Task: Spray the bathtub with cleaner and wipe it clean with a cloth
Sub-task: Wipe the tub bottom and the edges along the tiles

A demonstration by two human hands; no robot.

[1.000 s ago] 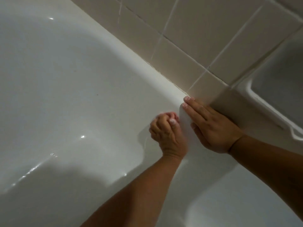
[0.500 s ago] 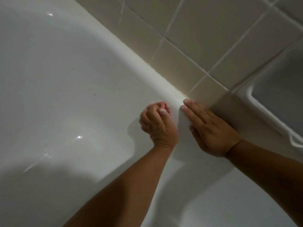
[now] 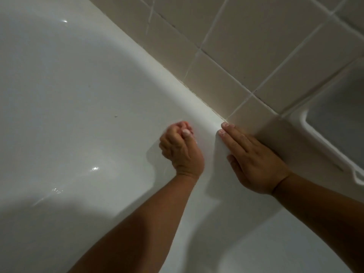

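The white bathtub (image 3: 74, 99) fills the left and the bottom of the view, its inner wall glossy with wet glints. My left hand (image 3: 182, 149) is curled into a fist and pressed against the tub's inner wall just below the rim. A small pale pink bit of cloth (image 3: 188, 128) shows between its fingers, and the rest of the cloth is hidden in the fist. My right hand (image 3: 254, 160) lies flat on the tub rim (image 3: 189, 95), fingers straight, fingertips at the tiled wall. No spray bottle is in view.
Beige wall tiles (image 3: 246, 42) with pale grout run along the far side of the rim. A white moulded recess (image 3: 334, 123) sits at the right edge, beside my right hand. A small dark speck (image 3: 115, 116) lies on the tub wall, left of my fist.
My left fist has slid to the left along the tub wall, away from my right hand. My right hand has stayed flat on the rim.
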